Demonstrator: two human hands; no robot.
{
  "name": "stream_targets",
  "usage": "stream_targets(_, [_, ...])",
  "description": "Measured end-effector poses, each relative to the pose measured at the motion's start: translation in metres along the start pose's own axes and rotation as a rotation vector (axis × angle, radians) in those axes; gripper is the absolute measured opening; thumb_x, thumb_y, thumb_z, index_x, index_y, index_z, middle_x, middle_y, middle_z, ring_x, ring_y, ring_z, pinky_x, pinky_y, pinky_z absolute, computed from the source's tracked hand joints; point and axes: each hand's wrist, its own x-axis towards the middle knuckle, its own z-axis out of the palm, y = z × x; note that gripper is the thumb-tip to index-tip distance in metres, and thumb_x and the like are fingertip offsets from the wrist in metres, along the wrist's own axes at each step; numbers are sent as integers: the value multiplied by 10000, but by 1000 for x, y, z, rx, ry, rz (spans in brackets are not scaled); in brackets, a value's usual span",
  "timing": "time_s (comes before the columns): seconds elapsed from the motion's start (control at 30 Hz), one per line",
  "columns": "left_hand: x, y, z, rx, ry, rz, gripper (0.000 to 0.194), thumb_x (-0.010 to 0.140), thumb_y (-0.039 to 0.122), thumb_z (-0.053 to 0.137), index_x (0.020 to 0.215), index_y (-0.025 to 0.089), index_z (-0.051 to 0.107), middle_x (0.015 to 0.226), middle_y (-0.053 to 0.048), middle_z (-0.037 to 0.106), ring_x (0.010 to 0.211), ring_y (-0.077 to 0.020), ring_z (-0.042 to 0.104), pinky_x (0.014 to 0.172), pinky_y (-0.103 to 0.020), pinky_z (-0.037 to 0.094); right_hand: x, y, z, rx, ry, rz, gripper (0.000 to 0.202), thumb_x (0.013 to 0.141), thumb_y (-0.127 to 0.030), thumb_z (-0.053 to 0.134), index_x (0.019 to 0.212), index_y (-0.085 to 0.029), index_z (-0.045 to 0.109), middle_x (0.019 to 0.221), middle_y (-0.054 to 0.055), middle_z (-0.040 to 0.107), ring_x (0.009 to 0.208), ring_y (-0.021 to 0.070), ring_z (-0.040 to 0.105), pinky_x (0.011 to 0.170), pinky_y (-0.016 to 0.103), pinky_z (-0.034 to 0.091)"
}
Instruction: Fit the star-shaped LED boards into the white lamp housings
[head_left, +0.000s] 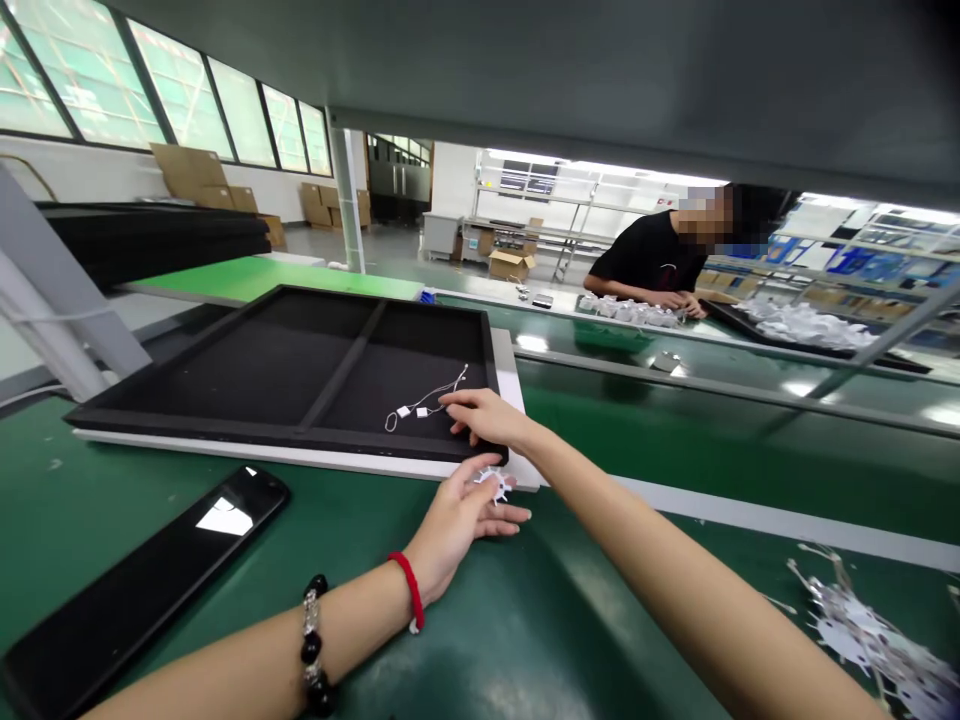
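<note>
My left hand (469,505), with a red band and a beaded bracelet at the wrist, holds a small white toothed disc (495,486) between thumb and fingers, just off the tray's near right corner. Above the right part of the black tray (225,355), my right hand (487,415) reaches in from the right, its fingers bent and pointing left. Its fingertips are at the end of a thin cord with a small white tag (422,412). Beside it in the tray lies another white tag (403,412) on a looped cord. Whether the right fingers grip the cord is hard to tell.
A long glossy black object (142,590) lies on the green table (450,660) at the left. White toothed pieces with cords (862,625) are heaped at the lower right. Across the conveyor line (750,420), a person (645,255) handles white parts. A grey shelf (525,70) hangs overhead.
</note>
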Motion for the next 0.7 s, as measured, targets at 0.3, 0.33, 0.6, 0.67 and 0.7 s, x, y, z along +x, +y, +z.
stream_targets(0.3, [0, -1, 5, -13, 16, -73, 547, 944, 31, 610, 1472, 139, 517, 1402, -208, 660, 940, -231, 808, 832, -321, 630, -18, 8, -13, -28, 193, 54, 375, 1034, -387, 667, 1351, -189, 639, 1387, 116, 650, 1179, 267, 679, 986, 492, 596])
stream_targets(0.33, [1, -1, 6, -16, 13, -69, 540, 927, 36, 633, 1449, 142, 542, 1373, -194, 685, 935, -240, 810, 817, -320, 631, -21, 7, -15, -55, 171, 45, 360, 1035, -383, 666, 1337, -188, 648, 1378, 114, 657, 1179, 265, 681, 992, 493, 594])
stream_targets(0.6, [4, -7, 6, 108, -29, -27, 781, 674, 436, 932, 1315, 137, 600, 1279, -162, 757, 1057, -317, 781, 786, -305, 645, 6, -28, 27, -330, 36, -6, 320, 998, -370, 718, 1236, -157, 717, 1449, 132, 656, 1416, 324, 559, 1219, 619, 378])
stream_targets(0.67, [8, -8, 2, 146, -30, -27, 851, 648, 521, 942, 1328, 156, 584, 1309, -154, 749, 1120, -329, 762, 831, -317, 654, 15, -26, 26, -355, 26, 7, 297, 1023, -363, 677, 1224, -149, 719, 1401, 125, 695, 1369, 300, 610, 1200, 593, 411])
stream_targets(0.7, [10, -9, 0, 158, -33, -27, 867, 648, 541, 942, 1343, 174, 576, 1340, -142, 739, 1145, -332, 754, 849, -323, 657, 17, -23, 24, -359, 26, 15, 282, 1044, -350, 632, 1222, -152, 723, 1388, 116, 711, 1350, 295, 630, 1186, 565, 433])
